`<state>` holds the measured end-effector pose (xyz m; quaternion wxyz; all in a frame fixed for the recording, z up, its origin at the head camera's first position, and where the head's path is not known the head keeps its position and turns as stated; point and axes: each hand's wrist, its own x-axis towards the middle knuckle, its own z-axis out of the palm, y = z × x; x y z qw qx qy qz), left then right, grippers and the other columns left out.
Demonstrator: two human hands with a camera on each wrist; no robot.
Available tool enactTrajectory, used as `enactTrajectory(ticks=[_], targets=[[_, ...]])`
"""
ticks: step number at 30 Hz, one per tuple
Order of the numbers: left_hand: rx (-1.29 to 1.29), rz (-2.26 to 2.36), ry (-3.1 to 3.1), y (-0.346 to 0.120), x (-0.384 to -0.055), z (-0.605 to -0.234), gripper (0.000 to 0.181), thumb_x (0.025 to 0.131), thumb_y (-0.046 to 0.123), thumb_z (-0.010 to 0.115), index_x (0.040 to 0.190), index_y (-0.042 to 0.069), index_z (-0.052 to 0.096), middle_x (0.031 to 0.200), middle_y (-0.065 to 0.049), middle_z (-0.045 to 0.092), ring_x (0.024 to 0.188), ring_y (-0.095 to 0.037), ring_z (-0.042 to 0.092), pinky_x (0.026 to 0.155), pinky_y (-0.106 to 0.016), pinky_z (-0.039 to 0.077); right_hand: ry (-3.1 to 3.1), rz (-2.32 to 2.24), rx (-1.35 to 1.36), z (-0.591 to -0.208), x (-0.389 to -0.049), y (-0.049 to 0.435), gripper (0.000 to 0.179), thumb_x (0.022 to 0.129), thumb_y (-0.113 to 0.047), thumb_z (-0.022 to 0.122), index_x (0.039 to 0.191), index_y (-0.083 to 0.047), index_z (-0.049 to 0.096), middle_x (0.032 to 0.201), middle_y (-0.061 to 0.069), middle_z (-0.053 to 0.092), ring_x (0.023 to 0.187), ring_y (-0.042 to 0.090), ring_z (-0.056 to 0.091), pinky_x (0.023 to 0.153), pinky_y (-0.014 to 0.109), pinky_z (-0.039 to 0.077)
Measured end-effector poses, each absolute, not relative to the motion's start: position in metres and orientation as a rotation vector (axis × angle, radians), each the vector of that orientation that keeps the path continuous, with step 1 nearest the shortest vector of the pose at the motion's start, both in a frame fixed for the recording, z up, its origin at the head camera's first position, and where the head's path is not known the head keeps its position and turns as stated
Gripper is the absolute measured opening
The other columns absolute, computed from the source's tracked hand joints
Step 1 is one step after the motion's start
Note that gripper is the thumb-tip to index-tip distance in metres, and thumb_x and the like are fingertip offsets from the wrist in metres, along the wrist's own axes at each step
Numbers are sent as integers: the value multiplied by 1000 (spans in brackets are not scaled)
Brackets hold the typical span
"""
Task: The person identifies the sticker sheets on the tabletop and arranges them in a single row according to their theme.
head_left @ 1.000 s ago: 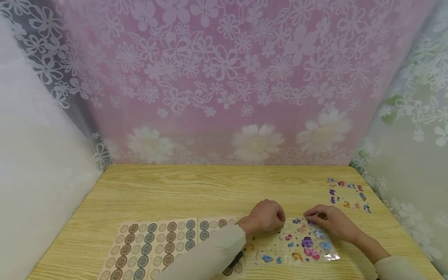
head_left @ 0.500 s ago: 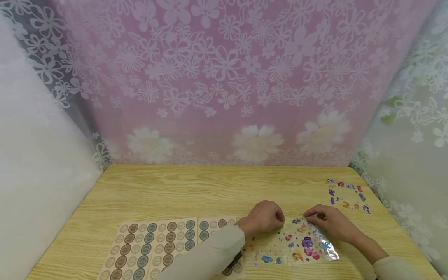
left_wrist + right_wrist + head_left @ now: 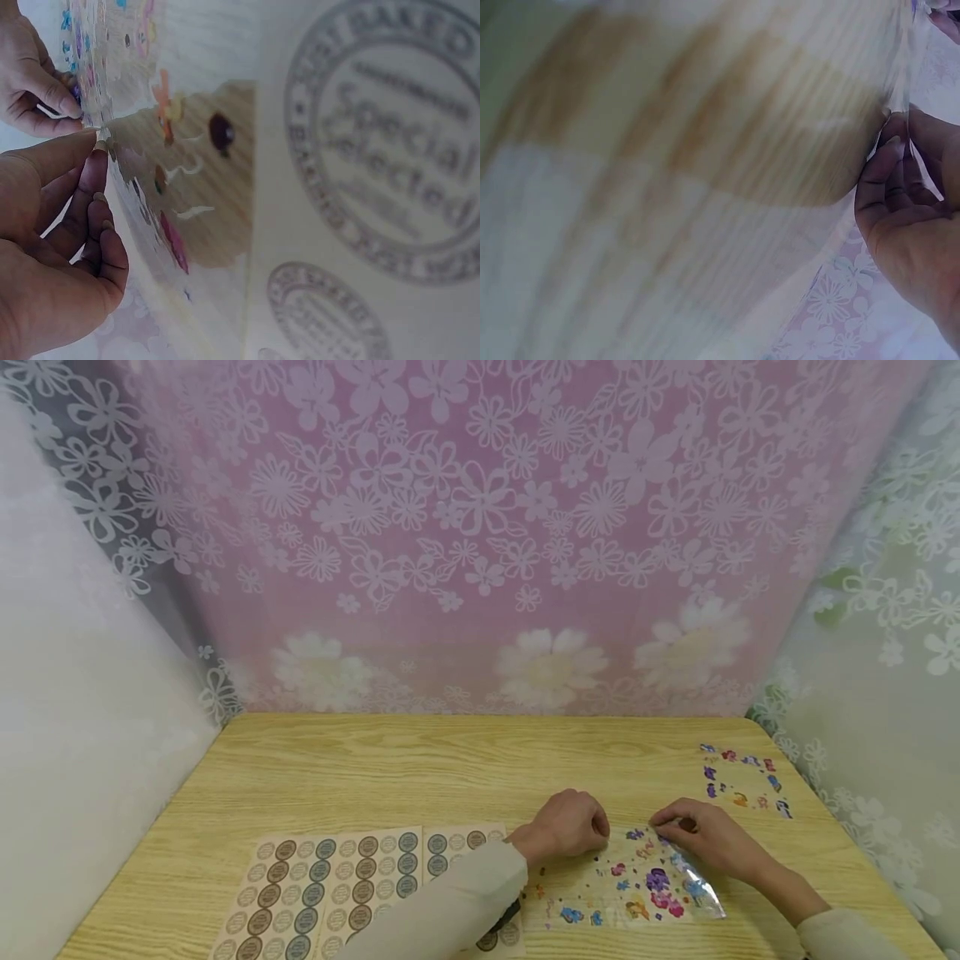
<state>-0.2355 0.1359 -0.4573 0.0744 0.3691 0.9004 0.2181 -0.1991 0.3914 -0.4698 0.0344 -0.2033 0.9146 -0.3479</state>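
Note:
A clear sticker sheet (image 3: pixel 622 885) with small colourful cartoon figures lies at the front right of the table. My left hand (image 3: pixel 567 827) pinches its far edge between thumb and forefinger, the other fingers curled in, as the left wrist view shows. Farther right, my right hand (image 3: pixel 708 835) pinches the far right corner of the sheet between thumb and fingers; the same hand (image 3: pixel 915 210) fills the right side of the right wrist view. Along its right side the sheet lifts a little and catches the light. My left forearm hides part of the paper label sheets (image 3: pixel 322 893).
Those label sheets carry brown, grey and cream round labels and lie left of the clear sheet. A second clear sheet (image 3: pixel 738 758) with coloured figures lies at the far right of the wooden table (image 3: pixel 360 760). Flowered cloth (image 3: pixel 480 568) stands behind it.
The clear sheet's right edge has lifted and bent slightly, with a longer band of shine. Both hands have stayed in nearly the same place.

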Motion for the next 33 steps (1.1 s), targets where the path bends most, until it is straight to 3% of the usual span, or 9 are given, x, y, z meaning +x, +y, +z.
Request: enactTrajectory(ticks=[9, 33], targets=[[1093, 565, 2742, 138, -233, -454, 6, 85, 26, 74, 79, 24, 74, 70, 18, 59, 59, 3, 49, 60, -12, 40, 2850, -1015, -617, -468, -198, 388, 14, 95, -17, 60, 107, -11, 67, 103, 2, 59, 80, 7, 59, 66, 27, 51], [1094, 262, 2900, 143, -230, -452, 15, 83, 43, 74, 71, 34, 71, 70, 23, 56, 72, -5, 42, 72, -24, 36, 2942, -970, -588, -471, -198, 386, 9, 92, -15, 65, 100, -13, 69, 99, 0, 58, 75, 4, 56, 64, 26, 49]])
